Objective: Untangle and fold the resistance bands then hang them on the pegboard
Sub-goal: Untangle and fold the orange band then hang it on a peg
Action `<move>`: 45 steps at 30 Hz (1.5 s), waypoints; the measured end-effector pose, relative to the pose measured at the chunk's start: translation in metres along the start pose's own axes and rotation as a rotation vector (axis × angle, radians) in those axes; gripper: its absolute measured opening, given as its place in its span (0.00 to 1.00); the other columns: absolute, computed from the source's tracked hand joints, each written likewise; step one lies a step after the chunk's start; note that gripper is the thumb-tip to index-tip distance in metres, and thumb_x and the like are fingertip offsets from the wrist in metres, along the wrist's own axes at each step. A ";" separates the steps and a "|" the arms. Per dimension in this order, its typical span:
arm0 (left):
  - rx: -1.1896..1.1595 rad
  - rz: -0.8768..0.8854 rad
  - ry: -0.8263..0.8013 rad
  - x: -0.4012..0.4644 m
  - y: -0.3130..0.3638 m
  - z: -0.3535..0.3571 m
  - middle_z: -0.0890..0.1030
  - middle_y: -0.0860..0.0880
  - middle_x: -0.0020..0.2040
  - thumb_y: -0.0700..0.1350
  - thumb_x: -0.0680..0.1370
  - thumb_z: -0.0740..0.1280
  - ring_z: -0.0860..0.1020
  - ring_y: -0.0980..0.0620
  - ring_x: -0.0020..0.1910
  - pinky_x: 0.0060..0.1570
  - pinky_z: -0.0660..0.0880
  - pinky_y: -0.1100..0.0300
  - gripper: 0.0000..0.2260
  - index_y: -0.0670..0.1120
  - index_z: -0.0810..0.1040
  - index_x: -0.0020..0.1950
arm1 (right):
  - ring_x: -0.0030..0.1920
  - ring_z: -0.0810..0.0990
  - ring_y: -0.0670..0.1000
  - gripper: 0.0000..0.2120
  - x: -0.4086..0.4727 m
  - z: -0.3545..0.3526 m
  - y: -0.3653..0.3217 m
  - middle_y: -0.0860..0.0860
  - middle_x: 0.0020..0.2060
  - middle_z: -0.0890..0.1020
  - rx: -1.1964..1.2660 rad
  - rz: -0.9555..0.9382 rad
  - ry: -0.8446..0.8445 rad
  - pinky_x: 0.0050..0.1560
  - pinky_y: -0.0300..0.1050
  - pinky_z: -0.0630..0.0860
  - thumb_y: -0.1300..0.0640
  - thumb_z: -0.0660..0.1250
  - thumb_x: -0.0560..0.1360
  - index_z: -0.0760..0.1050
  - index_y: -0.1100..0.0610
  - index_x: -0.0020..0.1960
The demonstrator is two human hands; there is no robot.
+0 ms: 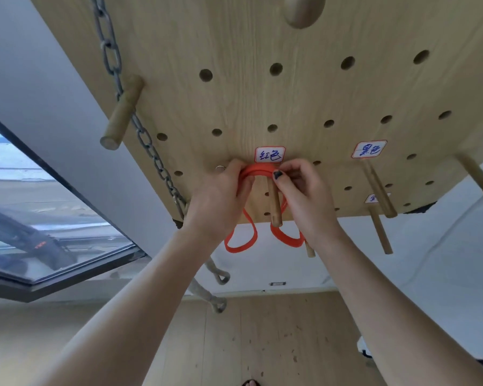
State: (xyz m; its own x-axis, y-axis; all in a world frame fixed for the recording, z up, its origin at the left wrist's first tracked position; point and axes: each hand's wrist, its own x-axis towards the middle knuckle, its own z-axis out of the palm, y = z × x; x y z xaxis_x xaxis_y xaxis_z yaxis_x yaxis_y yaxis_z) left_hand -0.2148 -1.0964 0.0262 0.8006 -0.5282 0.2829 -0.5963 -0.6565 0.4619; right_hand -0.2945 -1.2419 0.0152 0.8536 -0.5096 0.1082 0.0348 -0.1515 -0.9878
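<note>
From the head view, I have both hands up at the wooden pegboard, working just under the handwritten label. My left hand has its fingers curled around the left side of the folded orange-red resistance band, and my right hand pinches the right side between thumb and fingertips. The band arches over the root of the wooden peg, close against the board, and its loose loops hang below on either side of the peg.

I judge the band light, soft and stretchy: it droops freely, and the stacked layers could slide apart or spring off if I let go unevenly. Holding it near the top of the arch, on both sides of the peg, seems the best place, keeping the layers together while seating them.

To the left a metal chain hangs beside another peg. More pegs stand to the right.
</note>
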 end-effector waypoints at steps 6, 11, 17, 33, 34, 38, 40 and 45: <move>0.067 0.022 0.072 -0.004 0.006 0.002 0.78 0.48 0.40 0.52 0.85 0.57 0.78 0.46 0.34 0.33 0.77 0.47 0.10 0.46 0.69 0.59 | 0.45 0.82 0.45 0.02 0.000 0.007 0.006 0.48 0.43 0.83 0.128 0.002 0.090 0.45 0.35 0.76 0.59 0.68 0.81 0.79 0.56 0.52; 0.215 0.147 0.154 -0.007 0.013 -0.002 0.74 0.47 0.52 0.45 0.85 0.62 0.75 0.45 0.34 0.28 0.75 0.52 0.05 0.49 0.68 0.59 | 0.46 0.83 0.46 0.05 0.003 0.010 0.010 0.54 0.46 0.85 0.206 0.015 0.109 0.46 0.36 0.77 0.61 0.67 0.81 0.79 0.61 0.55; 0.405 0.218 0.264 0.002 0.004 0.006 0.75 0.43 0.53 0.43 0.79 0.72 0.73 0.44 0.44 0.35 0.65 0.57 0.09 0.46 0.76 0.57 | 0.46 0.84 0.47 0.04 0.006 0.008 0.014 0.49 0.44 0.85 0.143 -0.031 0.121 0.47 0.39 0.78 0.59 0.68 0.81 0.81 0.57 0.53; 0.245 0.474 0.302 0.025 -0.005 0.010 0.78 0.45 0.45 0.44 0.83 0.66 0.75 0.44 0.40 0.40 0.71 0.47 0.07 0.45 0.83 0.51 | 0.46 0.77 0.52 0.02 0.012 -0.001 0.035 0.52 0.48 0.77 -0.410 -0.494 0.274 0.48 0.44 0.76 0.63 0.68 0.79 0.78 0.62 0.51; 0.233 0.467 0.303 0.025 -0.005 0.011 0.78 0.46 0.45 0.44 0.83 0.66 0.75 0.44 0.40 0.40 0.71 0.47 0.07 0.45 0.83 0.51 | 0.45 0.77 0.52 0.02 0.013 -0.001 0.036 0.52 0.47 0.76 -0.407 -0.500 0.277 0.48 0.44 0.76 0.64 0.68 0.79 0.78 0.62 0.50; 0.201 0.493 0.284 0.025 -0.004 0.007 0.77 0.46 0.45 0.46 0.83 0.66 0.74 0.45 0.41 0.41 0.70 0.50 0.08 0.46 0.83 0.57 | 0.43 0.76 0.47 0.02 0.013 -0.001 0.037 0.51 0.46 0.78 -0.398 -0.479 0.263 0.47 0.41 0.75 0.65 0.68 0.79 0.79 0.62 0.51; 0.208 0.490 0.305 0.025 -0.003 0.008 0.76 0.46 0.43 0.44 0.83 0.67 0.74 0.45 0.40 0.40 0.70 0.49 0.06 0.45 0.83 0.53 | 0.43 0.76 0.47 0.02 0.014 -0.001 0.037 0.51 0.46 0.78 -0.395 -0.476 0.263 0.47 0.40 0.75 0.65 0.68 0.79 0.79 0.62 0.51; 0.203 0.460 0.341 0.026 -0.004 0.014 0.77 0.45 0.43 0.43 0.83 0.67 0.75 0.43 0.39 0.39 0.70 0.47 0.07 0.43 0.82 0.47 | 0.44 0.78 0.50 0.03 0.011 0.001 0.036 0.51 0.47 0.78 -0.411 -0.467 0.260 0.47 0.45 0.77 0.62 0.67 0.79 0.78 0.61 0.52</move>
State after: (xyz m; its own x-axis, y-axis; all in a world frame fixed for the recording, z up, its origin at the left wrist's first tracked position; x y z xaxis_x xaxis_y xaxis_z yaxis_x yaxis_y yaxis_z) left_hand -0.1920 -1.1150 0.0197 0.4119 -0.6016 0.6844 -0.8579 -0.5093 0.0686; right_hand -0.2831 -1.2521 -0.0193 0.6421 -0.4923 0.5877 0.1252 -0.6889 -0.7139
